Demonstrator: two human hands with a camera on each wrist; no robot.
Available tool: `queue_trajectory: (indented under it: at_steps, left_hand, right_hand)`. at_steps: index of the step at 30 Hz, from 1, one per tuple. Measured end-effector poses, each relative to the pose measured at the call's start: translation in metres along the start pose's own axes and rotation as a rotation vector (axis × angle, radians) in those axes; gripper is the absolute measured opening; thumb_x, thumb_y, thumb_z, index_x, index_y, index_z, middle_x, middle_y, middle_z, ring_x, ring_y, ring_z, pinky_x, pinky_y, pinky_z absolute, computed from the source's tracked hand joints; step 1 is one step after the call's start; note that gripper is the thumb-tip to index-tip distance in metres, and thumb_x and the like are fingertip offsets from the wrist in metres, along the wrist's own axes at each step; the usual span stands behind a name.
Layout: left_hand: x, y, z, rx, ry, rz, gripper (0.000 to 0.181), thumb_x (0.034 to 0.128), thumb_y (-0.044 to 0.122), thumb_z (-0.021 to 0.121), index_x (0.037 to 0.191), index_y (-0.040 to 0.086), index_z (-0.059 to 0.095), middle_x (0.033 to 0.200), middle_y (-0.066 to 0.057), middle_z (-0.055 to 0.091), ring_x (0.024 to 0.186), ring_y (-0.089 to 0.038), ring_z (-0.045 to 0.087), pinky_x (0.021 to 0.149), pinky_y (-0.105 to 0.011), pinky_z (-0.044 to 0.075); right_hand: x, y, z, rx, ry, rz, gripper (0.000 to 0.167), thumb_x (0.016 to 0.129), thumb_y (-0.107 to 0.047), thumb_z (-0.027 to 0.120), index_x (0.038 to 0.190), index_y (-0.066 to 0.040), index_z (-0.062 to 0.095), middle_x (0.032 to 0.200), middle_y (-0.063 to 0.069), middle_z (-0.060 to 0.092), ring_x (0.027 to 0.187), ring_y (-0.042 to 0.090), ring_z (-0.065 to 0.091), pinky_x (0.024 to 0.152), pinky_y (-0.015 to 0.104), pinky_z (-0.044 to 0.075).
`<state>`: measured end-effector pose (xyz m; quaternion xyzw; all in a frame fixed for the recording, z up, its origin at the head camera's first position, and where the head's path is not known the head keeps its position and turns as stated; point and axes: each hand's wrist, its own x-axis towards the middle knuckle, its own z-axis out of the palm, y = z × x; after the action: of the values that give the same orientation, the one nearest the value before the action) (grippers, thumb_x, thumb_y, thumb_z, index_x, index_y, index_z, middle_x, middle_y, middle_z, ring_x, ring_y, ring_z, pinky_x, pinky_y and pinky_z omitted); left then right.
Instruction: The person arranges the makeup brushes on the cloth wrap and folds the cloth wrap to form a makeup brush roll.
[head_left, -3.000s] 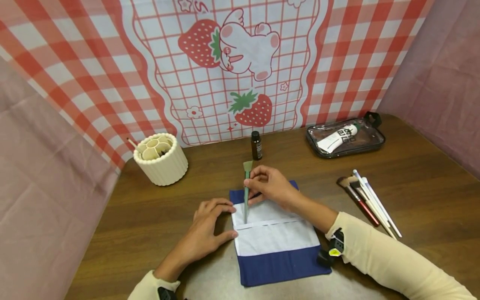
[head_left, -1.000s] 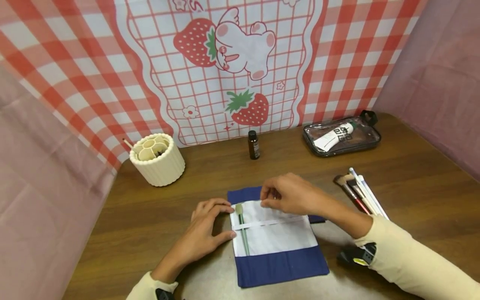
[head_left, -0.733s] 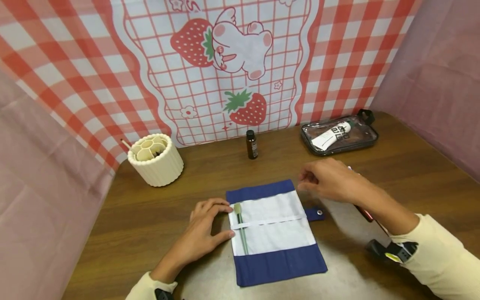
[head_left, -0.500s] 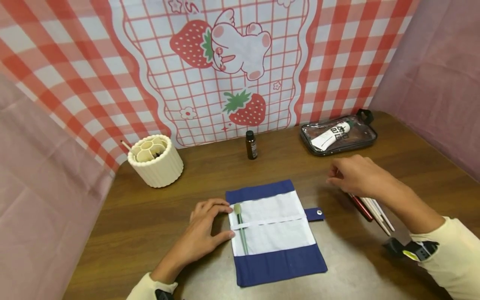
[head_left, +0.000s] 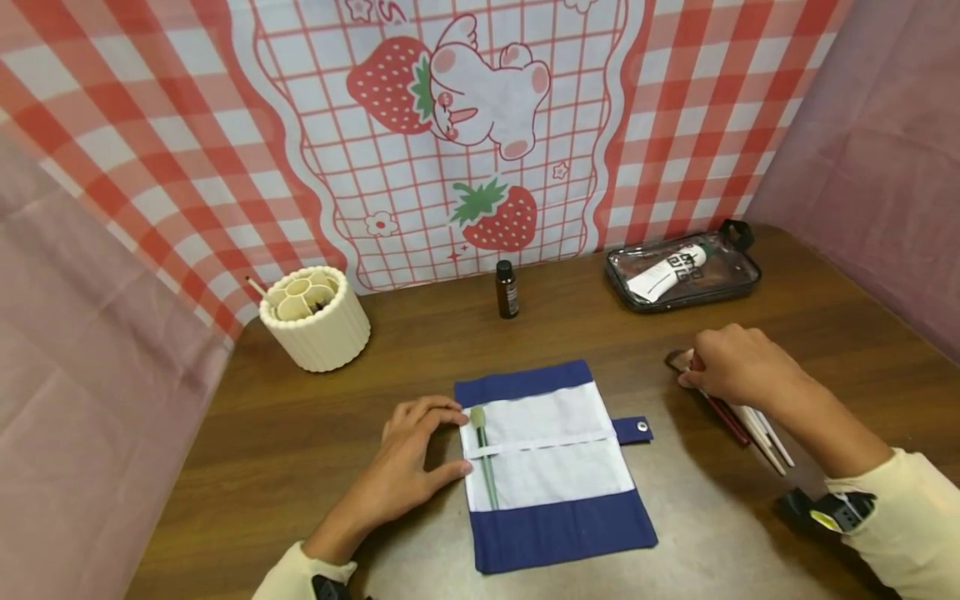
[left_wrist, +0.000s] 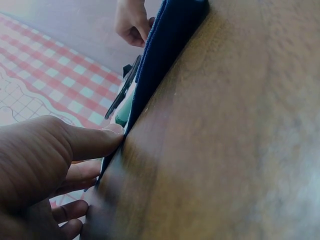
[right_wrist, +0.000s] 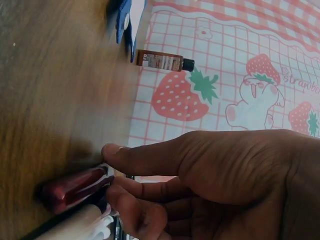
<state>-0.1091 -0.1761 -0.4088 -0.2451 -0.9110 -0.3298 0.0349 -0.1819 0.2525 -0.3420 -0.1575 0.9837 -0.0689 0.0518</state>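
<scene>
A navy and white cloth brush roll (head_left: 558,529) lies flat and unfolded on the table. A green makeup brush (head_left: 488,478) sits at its left side, under the white elastic band (head_left: 551,442). My left hand (head_left: 412,446) rests beside the roll, thumb and fingertips touching its left edge. Off to the right, my right hand (head_left: 750,362) is down at several loose makeup brushes (head_left: 766,442). Its thumb and index finger pinch the red-handled makeup brush (right_wrist: 75,187) near the ferrule. The hand covers most of the other brush heads in the head view.
A cream ribbed holder (head_left: 318,333) with a stick in it stands at the back left. Behind the roll is a small dark bottle (head_left: 507,292). A clear pouch (head_left: 720,279) holding a white tube (head_left: 663,279) lies at the back right. The roll's snap tab (head_left: 632,429) sticks out rightward.
My right hand slid the green brush under the elastic, released it, then moved right to the loose brushes and took hold of the red-handled one. The left hand stayed at the roll's edge.
</scene>
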Motion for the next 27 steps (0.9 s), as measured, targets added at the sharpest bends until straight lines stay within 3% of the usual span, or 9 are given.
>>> queue_trajectory:
  at_steps: [19,22,27]
  left_hand:
    - [0.000,0.001,-0.002,-0.007,-0.013,-0.030,0.051,0.0807,0.030,0.085,0.125,0.017,0.063,0.139,0.003,0.052,0.126,-0.025,0.039,0.098,-0.051,0.028]
    - [0.001,0.002,-0.002,-0.004,-0.011,-0.035,0.052,0.0801,0.030,0.086,0.125,0.017,0.064,0.138,0.004,0.052,0.125,-0.024,0.039,0.097,-0.050,0.029]
    - [0.002,0.002,-0.003,-0.005,-0.015,-0.038,0.052,0.0803,0.030,0.085,0.125,0.017,0.063,0.138,0.003,0.052,0.126,-0.024,0.039,0.098,-0.050,0.029]
  right_hand:
    - [0.004,-0.017,0.003,0.042,-0.010,0.048,0.033,0.086,-0.032,0.075,0.067,-0.018,0.052,0.063,0.000,0.052,0.059,0.022,0.052,0.052,0.041,0.039]
    - [0.006,-0.018,-0.001,0.082,0.028,0.022,0.030,0.089,-0.033,0.072,0.069,-0.019,0.054,0.062,-0.003,0.050,0.058,0.019,0.050,0.052,0.037,0.037]
    - [0.010,-0.020,-0.010,0.191,0.117,-0.043,0.016,0.092,-0.031,0.071,0.087,-0.016,0.073,0.073,-0.010,0.065,0.067,0.012,0.058,0.062,0.040,0.045]
